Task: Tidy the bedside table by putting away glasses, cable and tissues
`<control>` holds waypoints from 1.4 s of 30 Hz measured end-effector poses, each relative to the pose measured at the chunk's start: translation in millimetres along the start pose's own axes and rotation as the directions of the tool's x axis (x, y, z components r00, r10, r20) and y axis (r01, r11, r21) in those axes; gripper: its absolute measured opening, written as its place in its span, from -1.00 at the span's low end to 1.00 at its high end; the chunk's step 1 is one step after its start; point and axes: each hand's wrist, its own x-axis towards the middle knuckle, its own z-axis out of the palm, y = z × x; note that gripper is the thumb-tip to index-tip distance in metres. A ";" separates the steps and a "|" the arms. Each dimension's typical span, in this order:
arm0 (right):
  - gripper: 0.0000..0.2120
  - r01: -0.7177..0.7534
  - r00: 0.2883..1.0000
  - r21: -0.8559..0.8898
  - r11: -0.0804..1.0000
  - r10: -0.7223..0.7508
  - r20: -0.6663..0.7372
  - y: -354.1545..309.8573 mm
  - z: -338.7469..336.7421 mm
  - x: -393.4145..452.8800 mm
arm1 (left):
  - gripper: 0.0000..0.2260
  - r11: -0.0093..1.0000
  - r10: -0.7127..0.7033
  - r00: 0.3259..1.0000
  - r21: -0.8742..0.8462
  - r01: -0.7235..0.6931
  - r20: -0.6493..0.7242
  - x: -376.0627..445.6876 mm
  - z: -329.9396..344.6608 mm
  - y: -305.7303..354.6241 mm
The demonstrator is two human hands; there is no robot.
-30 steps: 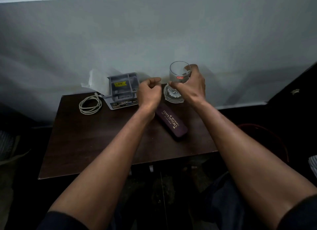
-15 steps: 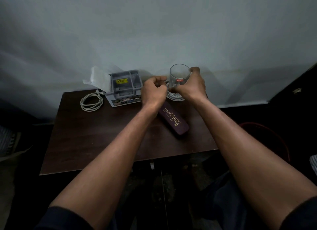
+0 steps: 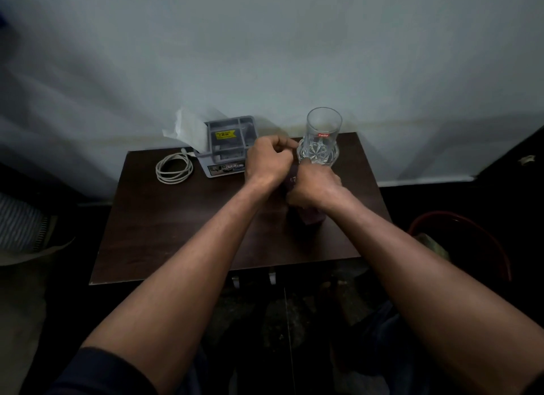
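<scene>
A purple glasses case (image 3: 312,218) lies on the dark brown bedside table (image 3: 182,232), mostly covered by my hands. My right hand (image 3: 316,187) is closed over its middle. My left hand (image 3: 266,160) curls its fingers at the case's far end, beside the base of a clear drinking glass (image 3: 322,138) that stands upright near the wall. A coiled white cable (image 3: 173,168) rests at the table's back left. White tissue (image 3: 188,129) sticks up behind a grey organiser box (image 3: 226,145).
The table stands against a pale wall. A dark red bin (image 3: 459,226) sits on the floor to the right. Striped cloth (image 3: 20,223) lies on the floor to the left. The table's front half is bare wood.
My right hand has let go of the glass, now standing upright, and dropped onto the glasses case. My left hand closed in on the case's far end.
</scene>
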 end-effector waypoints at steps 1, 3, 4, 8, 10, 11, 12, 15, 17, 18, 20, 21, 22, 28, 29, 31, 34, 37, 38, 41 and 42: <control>-0.43 0.027 0.999 0.040 0.999 -0.026 -0.027 -3.1 2.2 2.7 | -0.78 1.000 -0.005 1.000 0.006 0.005 -0.009 -0.4 -2.5 0.0; -0.44 0.091 0.991 0.085 0.992 -0.082 -0.101 -9.5 6.3 9.3 | -0.76 1.000 -0.016 1.000 0.005 0.016 -0.027 -1.0 -6.8 0.2; -0.45 0.124 0.983 0.084 0.989 -0.111 -0.146 -11.7 8.2 13.2 | -0.75 1.000 -0.018 0.999 0.002 0.018 -0.034 -1.6 -8.3 0.0; -0.57 0.200 0.955 0.085 0.976 -0.175 -0.239 -21.3 14.5 30.0 | -0.73 0.999 0.026 0.995 0.049 -0.022 -0.092 -4.0 -15.4 4.7; -0.61 0.190 0.954 0.103 0.976 -0.159 -0.255 -24.1 13.1 34.2 | -0.73 0.990 0.070 0.987 0.128 -0.052 -0.145 -7.3 -18.4 9.0; -0.60 0.182 0.958 0.097 0.979 -0.154 -0.242 -25.1 11.9 35.3 | -0.73 0.982 0.096 0.981 0.179 -0.065 -0.169 -8.8 -20.1 10.7; -0.56 0.179 0.964 0.079 0.981 -0.158 -0.215 -25.9 11.4 36.0 | -0.73 0.969 0.121 0.975 0.234 -0.075 -0.185 -9.9 -22.4 11.6; -0.33 0.184 0.979 0.013 0.983 -0.182 -0.096 -24.0 12.0 32.5 | -0.74 0.929 0.161 0.967 0.360 -0.082 -0.196 -9.6 -27.9 9.4; -0.31 0.200 0.976 0.003 0.980 -0.199 -0.090 -22.3 15.8 32.3 | -0.73 0.908 0.152 0.970 0.415 -0.061 -0.189 -8.8 -30.8 6.0; -0.35 0.214 0.972 0.000 0.977 -0.212 -0.105 -21.9 17.6 33.2 | -0.73 0.897 0.139 0.974 0.439 -0.049 -0.176 -8.6 -32.2 4.1; -0.42 0.228 0.965 0.007 0.974 -0.225 -0.131 -21.9 19.0 35.0 | -0.75 0.876 0.129 0.981 0.480 -0.044 -0.146 -9.7 -33.7 1.5; -0.43 0.231 0.964 0.014 0.973 -0.227 -0.137 -22.5 18.2 35.3 | -0.76 0.865 0.135 0.981 0.499 -0.050 -0.136 -10.0 -34.5 0.8; -0.44 0.230 0.963 0.025 0.973 -0.225 -0.147 -23.3 17.8 35.5 | -0.76 0.856 0.144 0.981 0.514 -0.058 -0.130 -10.1 -36.1 0.2; -0.42 0.211 0.969 0.029 0.977 -0.205 -0.140 -25.9 14.9 34.8 | -0.75 0.809 0.172 0.980 0.582 -0.082 -0.101 -11.3 -46.6 -0.8; -0.42 0.210 0.969 0.020 0.977 -0.205 -0.140 -25.9 14.3 34.5 | -0.75 0.808 0.183 0.978 0.582 -0.093 -0.098 -12.0 -47.7 -1.4; -0.40 0.211 0.967 -0.005 0.977 -0.210 -0.147 -25.6 12.9 33.4 | -0.76 0.807 0.210 0.973 0.579 -0.117 -0.095 -11.2 -49.8 -4.3; -0.35 0.204 0.960 -0.115 0.972 -0.222 -0.172 -24.2 12.4 32.9 | -0.79 0.810 0.281 0.952 0.561 -0.168 -0.121 -11.2 -53.0 -6.4; -0.33 0.172 0.954 -0.165 0.971 -0.206 -0.219 -24.8 7.4 27.2 | -0.83 0.818 0.382 0.918 0.500 -0.284 -0.103 -12.6 -56.9 -8.1; -0.33 0.169 0.954 -0.169 0.971 -0.204 -0.220 -25.8 5.6 23.5 | -0.84 0.812 0.417 0.905 0.484 -0.326 -0.089 -14.9 -58.8 -8.6; -0.39 0.198 0.945 -0.150 0.969 -0.230 -0.233 -35.8 -1.4 -9.4 | -0.83 0.786 0.454 0.888 0.500 -0.363 -0.069 -40.3 -69.9 -10.3; -0.40 0.204 0.940 -0.128 0.971 -0.231 -0.251 -34.4 -1.7 -24.6 | -0.83 0.788 0.457 0.887 0.492 -0.370 -0.063 -51.3 -73.6 -12.2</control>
